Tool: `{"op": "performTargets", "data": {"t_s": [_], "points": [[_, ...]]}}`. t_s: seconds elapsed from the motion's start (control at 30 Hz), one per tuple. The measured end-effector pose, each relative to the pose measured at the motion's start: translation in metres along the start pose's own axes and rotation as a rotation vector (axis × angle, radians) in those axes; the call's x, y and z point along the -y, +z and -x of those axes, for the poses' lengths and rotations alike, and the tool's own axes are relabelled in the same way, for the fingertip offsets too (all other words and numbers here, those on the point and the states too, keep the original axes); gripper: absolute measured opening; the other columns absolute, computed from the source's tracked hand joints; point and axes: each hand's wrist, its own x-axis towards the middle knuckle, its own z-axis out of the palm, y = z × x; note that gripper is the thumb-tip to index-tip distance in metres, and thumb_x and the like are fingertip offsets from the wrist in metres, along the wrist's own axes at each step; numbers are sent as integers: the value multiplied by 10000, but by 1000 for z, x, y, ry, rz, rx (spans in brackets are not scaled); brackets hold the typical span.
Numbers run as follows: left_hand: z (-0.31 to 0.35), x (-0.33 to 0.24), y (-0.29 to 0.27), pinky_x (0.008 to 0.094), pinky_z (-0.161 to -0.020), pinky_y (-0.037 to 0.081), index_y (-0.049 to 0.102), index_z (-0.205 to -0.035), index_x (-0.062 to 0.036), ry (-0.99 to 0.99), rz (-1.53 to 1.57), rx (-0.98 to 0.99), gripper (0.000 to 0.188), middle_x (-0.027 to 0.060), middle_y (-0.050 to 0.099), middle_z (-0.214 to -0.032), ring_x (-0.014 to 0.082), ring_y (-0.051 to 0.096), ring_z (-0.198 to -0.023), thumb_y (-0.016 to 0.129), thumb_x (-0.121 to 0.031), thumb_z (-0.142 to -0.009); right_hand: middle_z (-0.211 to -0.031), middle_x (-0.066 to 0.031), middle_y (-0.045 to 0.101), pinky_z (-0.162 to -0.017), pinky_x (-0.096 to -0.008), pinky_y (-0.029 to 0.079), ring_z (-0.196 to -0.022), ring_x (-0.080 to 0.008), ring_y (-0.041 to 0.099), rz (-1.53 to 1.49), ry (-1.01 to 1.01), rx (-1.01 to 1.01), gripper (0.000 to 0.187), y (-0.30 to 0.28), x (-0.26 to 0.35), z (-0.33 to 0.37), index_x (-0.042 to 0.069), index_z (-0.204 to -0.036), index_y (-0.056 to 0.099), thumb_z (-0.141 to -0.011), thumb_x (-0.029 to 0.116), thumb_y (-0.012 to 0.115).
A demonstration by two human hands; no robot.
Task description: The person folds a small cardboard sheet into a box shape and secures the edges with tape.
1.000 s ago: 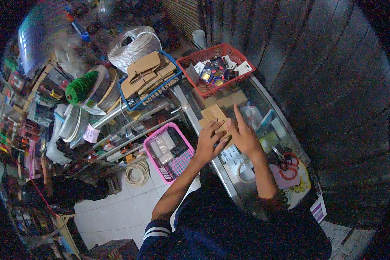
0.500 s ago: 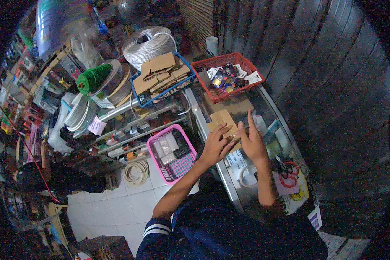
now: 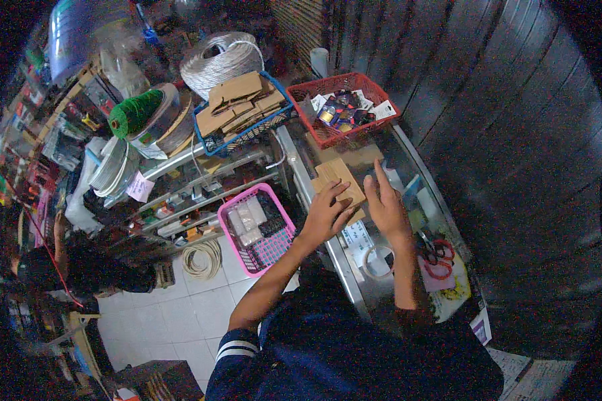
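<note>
A flat brown piece of cardboard lies on the glass counter. My left hand rests on its near part with fingers spread, pressing rather than gripping. Just right of it, my right hand stands on edge beside the cardboard, index finger and thumb stretched out and apart. Whether its lower fingers touch the cardboard is hard to see. Nearer to me, a roll of tape and a pair of red-handled scissors lie to the right of the counter's metal edge.
Beyond the cardboard stands a red basket of small carded packages. Left of it, a blue basket holds folded cardboard, near rope and green twine. A pink basket sits lower left. Another person is at far left.
The whole view has shifted slightly, so things appear a little higher and further left. Both hands keep nearly the same pose at the cardboard.
</note>
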Motion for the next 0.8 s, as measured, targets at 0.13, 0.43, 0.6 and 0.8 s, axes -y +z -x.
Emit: {"op": "performTargets", "data": {"t_s": [0.13, 0.43, 0.6, 0.8], "points": [[-1, -1, -1, 477, -970, 412, 643, -1128, -103, -20, -36, 29, 291, 136, 513, -1365, 375, 428, -1314, 666, -226, -865, -1123, -270, 641, -877, -432, 491, -1038, -373, 640, -107, 157, 101, 566, -14, 1, -6, 40, -1463, 364, -1021, 380, 460], [-2, -2, -5, 491, -1066, 375, 637, -1215, -128, -33, -12, 72, 368, 143, 525, -1368, 395, 449, -1299, 674, -241, -866, -958, -58, 580, -710, -284, 478, -807, -126, 537, -146, 78, 79, 511, -10, -20, -5, 48, -1456, 389, -1041, 341, 448], [-17, -2, -32, 493, -1028, 399, 596, -1291, -159, 84, -95, 241, 439, 132, 498, -1394, 363, 448, -1293, 651, -291, -876, -946, -61, 573, -741, -293, 470, -829, -130, 543, -113, 57, 116, 507, -15, -16, -6, 41, -1454, 384, -1041, 325, 453], [-46, 17, -62, 462, -1003, 396, 563, -1341, -203, 303, -209, 523, 532, 100, 503, -1375, 288, 435, -1300, 658, -345, -836, -1165, -207, 611, -947, -386, 450, -1087, -299, 600, -137, 93, 114, 536, -27, -7, -4, 12, -1426, 401, -1017, 347, 487]]}}
